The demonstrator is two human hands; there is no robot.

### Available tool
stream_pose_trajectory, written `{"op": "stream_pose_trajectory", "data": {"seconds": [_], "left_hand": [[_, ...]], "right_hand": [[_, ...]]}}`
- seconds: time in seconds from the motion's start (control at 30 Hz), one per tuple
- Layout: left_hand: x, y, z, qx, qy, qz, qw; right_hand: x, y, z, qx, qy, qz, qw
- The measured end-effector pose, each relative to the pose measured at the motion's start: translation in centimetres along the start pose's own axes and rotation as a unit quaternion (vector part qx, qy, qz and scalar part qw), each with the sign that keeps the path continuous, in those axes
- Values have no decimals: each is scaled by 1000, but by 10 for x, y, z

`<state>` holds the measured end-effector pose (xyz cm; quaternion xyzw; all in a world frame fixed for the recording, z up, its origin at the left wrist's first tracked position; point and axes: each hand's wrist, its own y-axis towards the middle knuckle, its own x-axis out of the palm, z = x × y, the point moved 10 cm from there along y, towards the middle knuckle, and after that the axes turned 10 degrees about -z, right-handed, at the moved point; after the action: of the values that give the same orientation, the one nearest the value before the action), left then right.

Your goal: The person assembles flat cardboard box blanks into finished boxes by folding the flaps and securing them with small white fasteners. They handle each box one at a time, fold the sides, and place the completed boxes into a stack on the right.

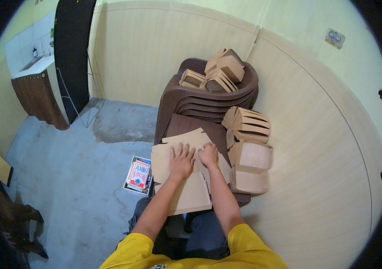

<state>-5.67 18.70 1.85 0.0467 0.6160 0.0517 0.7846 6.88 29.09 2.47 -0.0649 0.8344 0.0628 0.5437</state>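
A flat, die-cut brown cardboard box blank (188, 196) with slits and flaps lies across a dark brown surface (192, 121) in front of me. My left hand (182, 162) rests flat on the blank with its fingers spread. Just to its right, my right hand (208, 157) is closed at a flap of the same blank, its fingers curled in and pressed against the card. The fingertips of that hand are partly hidden. Several folded cardboard boxes (250, 156) are nested in a curved row beside the blank on the right.
Stacked brown plastic chairs (209, 104) stand beyond, with more folded boxes (232, 67) on top. A white crate (126, 184) of packages sits on the floor at left. Farther left are a black door panel (72, 49), a sink counter (43, 64) and a partly visible person (13, 215).
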Motion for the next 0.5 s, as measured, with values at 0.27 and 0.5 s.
{"op": "stream_pose_trajectory", "data": {"seconds": [0.27, 0.5], "left_hand": [[16, 7, -5, -18, -17, -42, 999], [1, 11, 2, -1, 23, -27, 999]], "right_hand": [[18, 19, 16, -60, 353, -52, 932], [9, 6, -1, -118, 322, -52, 938]]}}
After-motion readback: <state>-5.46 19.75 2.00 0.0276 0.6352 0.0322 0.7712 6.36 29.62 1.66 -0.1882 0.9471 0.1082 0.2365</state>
